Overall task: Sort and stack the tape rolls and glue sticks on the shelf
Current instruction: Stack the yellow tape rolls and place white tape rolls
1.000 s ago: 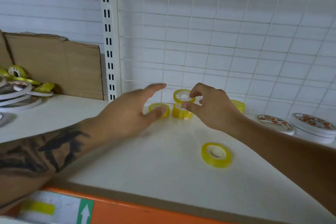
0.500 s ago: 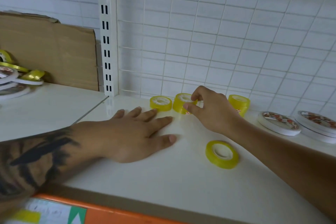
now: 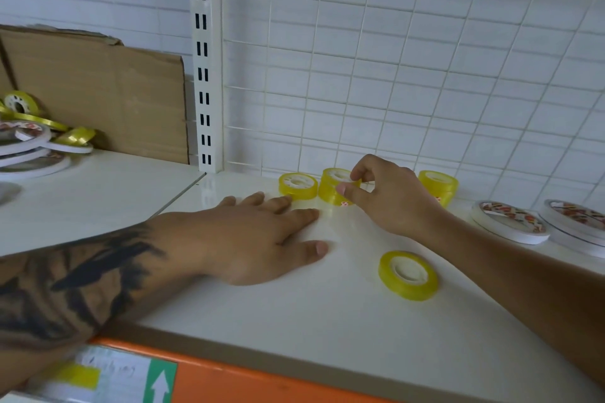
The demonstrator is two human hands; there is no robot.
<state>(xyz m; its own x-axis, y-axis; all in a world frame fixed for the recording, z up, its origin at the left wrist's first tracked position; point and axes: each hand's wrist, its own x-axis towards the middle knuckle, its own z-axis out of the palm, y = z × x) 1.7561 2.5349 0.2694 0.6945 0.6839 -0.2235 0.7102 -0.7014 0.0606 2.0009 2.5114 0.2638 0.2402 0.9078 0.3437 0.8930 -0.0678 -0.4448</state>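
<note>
Small yellow tape rolls stand on the white shelf [image 3: 327,337] near the back wall. A single roll [image 3: 297,185] lies flat at the left. Beside it stands a short stack of yellow rolls [image 3: 332,190], and my right hand [image 3: 389,198] pinches its top roll between thumb and fingers. Another yellow stack [image 3: 440,185] shows behind my right wrist. A loose yellow roll [image 3: 408,275] lies flat nearer the front. My left hand [image 3: 258,235] rests flat on the shelf, fingers straight, its fingertips just short of the single roll.
Wide white tape rolls with printed cores [image 3: 510,221] lie at the right. On the left shelf section a heap of white and yellow rolls [image 3: 29,144] sits before a cardboard sheet [image 3: 98,95]. A slotted upright [image 3: 204,59] and wire grid back the shelf. An orange front edge [image 3: 262,383] runs below.
My left hand has let go of the single roll, drawn back and come to lie flat on the shelf. My right hand stays on the middle stack, whose top roll now sits level.
</note>
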